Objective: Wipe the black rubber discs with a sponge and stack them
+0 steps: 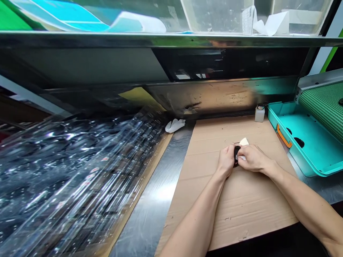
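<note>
Over the cardboard sheet point(203, 171), my two hands meet around a small dark round part point(236, 154). My left hand point(226, 159) grips this part from its left side, fingers closed. Pressed against its right side is my right hand point(252, 158), closed on a small white wipe-like piece point(242, 157); its exact kind is hard to make out. Just beyond the fingers a pale cream piece point(244, 141) shows, partly hidden behind my right hand. Some of the dark part is covered by my fingers.
Stacked clear plastic trays point(80, 178) fill the left side. A crumpled white glove or tissue point(175, 125) lies by the metal strip. At the back right stands a small white bottle point(259, 113), beside a teal bin point(308, 164) holding dark round parts point(299, 142). A green conveyor belt point(325, 103) adjoins it.
</note>
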